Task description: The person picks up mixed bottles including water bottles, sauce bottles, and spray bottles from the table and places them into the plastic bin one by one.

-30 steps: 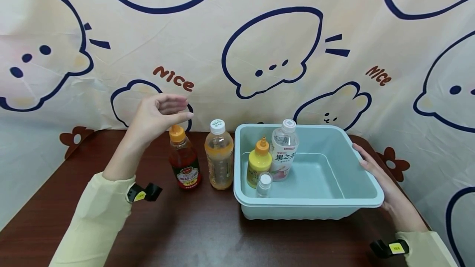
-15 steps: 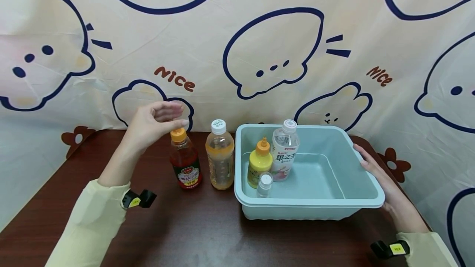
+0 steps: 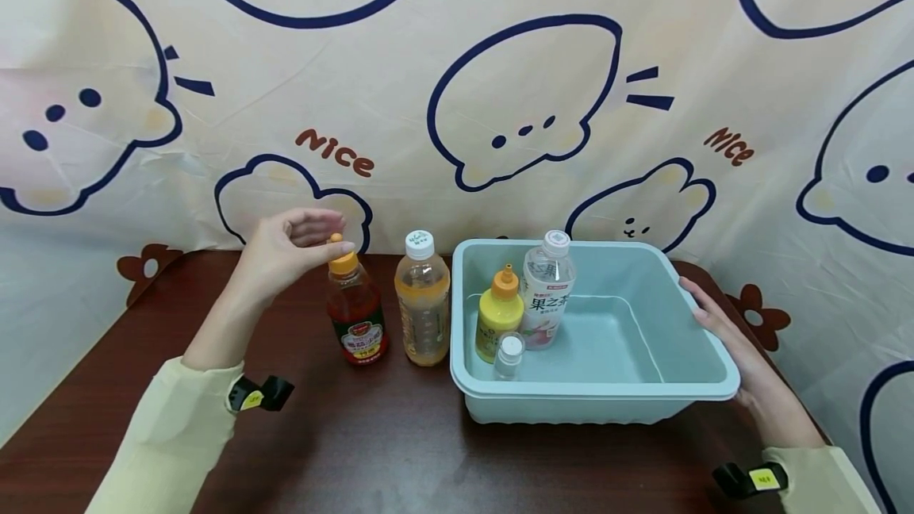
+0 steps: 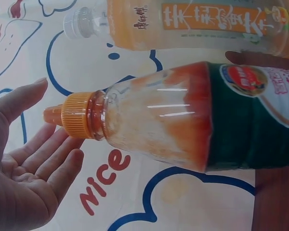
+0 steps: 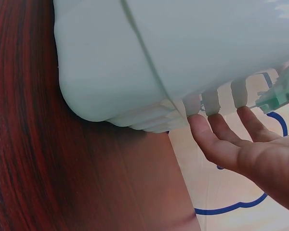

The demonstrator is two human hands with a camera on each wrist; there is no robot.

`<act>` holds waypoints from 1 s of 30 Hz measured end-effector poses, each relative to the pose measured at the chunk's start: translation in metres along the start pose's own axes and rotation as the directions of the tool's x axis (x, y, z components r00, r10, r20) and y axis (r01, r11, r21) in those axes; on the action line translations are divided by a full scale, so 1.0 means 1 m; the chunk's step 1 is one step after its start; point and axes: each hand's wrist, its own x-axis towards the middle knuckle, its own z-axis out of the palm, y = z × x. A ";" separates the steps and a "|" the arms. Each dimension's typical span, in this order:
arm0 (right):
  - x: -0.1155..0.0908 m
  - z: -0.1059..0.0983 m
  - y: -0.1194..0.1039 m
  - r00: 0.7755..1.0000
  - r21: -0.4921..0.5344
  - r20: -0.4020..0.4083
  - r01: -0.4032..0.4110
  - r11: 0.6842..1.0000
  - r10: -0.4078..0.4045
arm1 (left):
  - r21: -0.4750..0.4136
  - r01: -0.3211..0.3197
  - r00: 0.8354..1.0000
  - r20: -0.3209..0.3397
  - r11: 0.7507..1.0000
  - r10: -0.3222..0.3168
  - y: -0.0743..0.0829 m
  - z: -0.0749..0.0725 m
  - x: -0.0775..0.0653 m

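Observation:
In the head view, my left hand [image 3: 286,248] is at the orange cap of a ketchup bottle [image 3: 357,320], fingers behind it and thumb in front. The left wrist view shows the hand [image 4: 33,159] spread around the nozzle without gripping the bottle [image 4: 183,118]. A tea bottle with a white cap [image 3: 421,300] stands just right of it. My right hand [image 3: 721,331] rests against the right side of a light blue tub [image 3: 607,389]; in the right wrist view its fingertips [image 5: 197,122] touch the outer wall.
Inside the tub's left part stand a yellow squeeze bottle [image 3: 499,316], a clear bottle with a pink-and-white label [image 3: 546,300] and a small clear bottle [image 3: 508,355]. All this is on a dark wooden table [image 3: 371,435]. A patterned cloth [image 3: 400,101] hangs behind.
My left hand has come down and slightly left, from above the ketchup bottle to its cap. The right hand, tub and bottles have not moved.

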 end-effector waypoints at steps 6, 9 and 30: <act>0.000 0.001 0.000 1.000 -0.001 -0.008 -0.004 1.000 0.004 | 0.009 0.006 1.000 0.003 1.000 -0.006 -0.006 0.001 -0.002; 0.000 0.001 0.001 1.000 -0.010 -0.021 -0.008 1.000 0.008 | 0.007 0.005 1.000 0.011 1.000 -0.005 -0.008 0.002 -0.002; -0.001 0.002 0.000 1.000 0.009 -0.028 -0.011 1.000 0.011 | -0.005 0.047 0.997 0.055 0.999 -0.047 -0.016 0.006 -0.004</act>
